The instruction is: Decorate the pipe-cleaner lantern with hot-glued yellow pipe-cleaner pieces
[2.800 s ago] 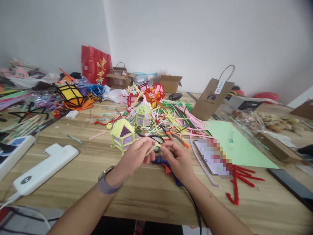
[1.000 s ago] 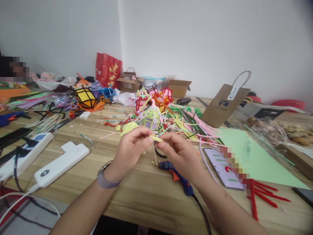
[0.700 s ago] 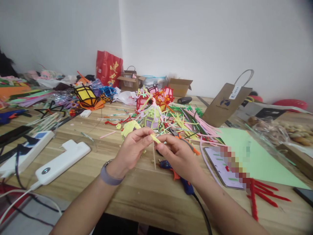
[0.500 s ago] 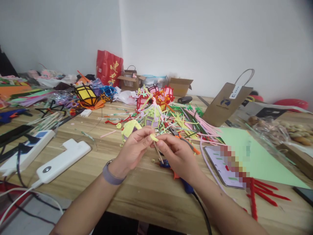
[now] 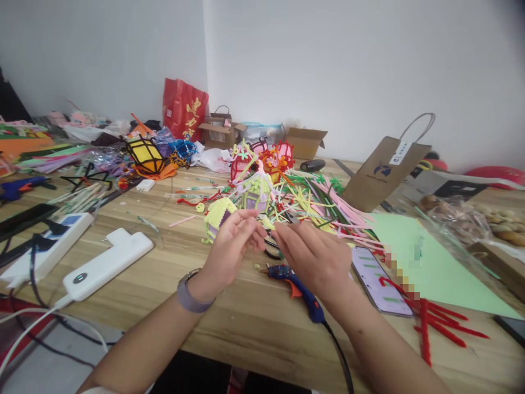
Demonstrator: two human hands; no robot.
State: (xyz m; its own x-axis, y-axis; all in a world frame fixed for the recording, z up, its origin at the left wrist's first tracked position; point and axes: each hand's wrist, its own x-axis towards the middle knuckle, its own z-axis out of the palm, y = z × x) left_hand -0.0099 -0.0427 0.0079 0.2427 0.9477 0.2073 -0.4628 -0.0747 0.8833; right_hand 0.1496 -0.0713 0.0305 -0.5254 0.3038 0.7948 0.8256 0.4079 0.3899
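Note:
Between my two hands is a small pale yellow piece (image 5: 268, 223), pinched at its right end by the fingertips of my right hand (image 5: 314, 257). My left hand (image 5: 233, 243) is just to its left, fingers curled and a little apart; whether they touch the piece is unclear. Beyond my left hand stands a yellow fuzzy little house (image 5: 216, 216). A green and purple lantern-like model (image 5: 256, 192) rises behind the fingertips. Below my right hand lies a blue glue gun (image 5: 301, 290) with an orange trigger.
White power strips (image 5: 109, 265) with cables lie at left. On the right are a phone (image 5: 375, 284), red fuzzy stems (image 5: 425, 334), a green sheet (image 5: 435, 262) and a brown paper bag (image 5: 379, 175). Coloured stems (image 5: 344, 205) and a yellow lantern (image 5: 145, 158) sit farther back.
My hands have moved slightly apart. My right hand has turned palm down, and the thin stick that hung below the fingers no longer shows. More of the glue gun is visible.

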